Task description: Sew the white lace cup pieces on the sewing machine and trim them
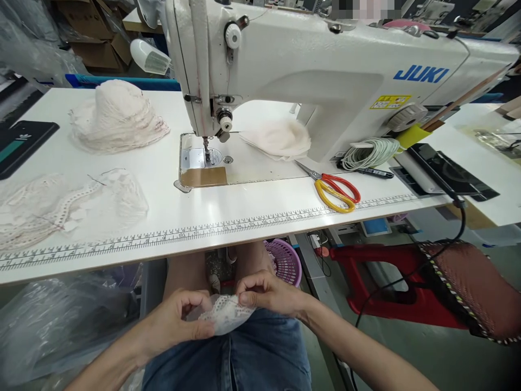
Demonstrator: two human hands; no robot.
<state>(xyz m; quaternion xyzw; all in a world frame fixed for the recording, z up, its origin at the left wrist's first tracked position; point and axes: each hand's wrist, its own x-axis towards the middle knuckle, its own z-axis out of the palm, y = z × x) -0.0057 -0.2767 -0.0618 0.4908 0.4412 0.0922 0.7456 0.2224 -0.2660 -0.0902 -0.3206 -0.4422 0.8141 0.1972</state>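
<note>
Over my lap, a small piece of white lace fabric (227, 314) is stretched between my two hands. My left hand (179, 320) pinches its left end between thumb and fingers. At the right end, my right hand (264, 293) grips the lace edge with thumb and fingertips. Above them stands a white sewing machine (277, 60), its needle and presser foot over the metal plate. A cream fabric piece (280, 140) lies under the machine arm. On the table's left side sit a stack of cream fabric pieces (122, 117) and a loose heap of lace pieces (73, 206).
Scissors (336, 191) with red and yellow handles lie near the ruler strip (211, 230) on the table's front edge. A dark phone (25, 145) is at far left. Below are a purple basket (285, 262) and a red stool (391, 290); a black cable hangs at right.
</note>
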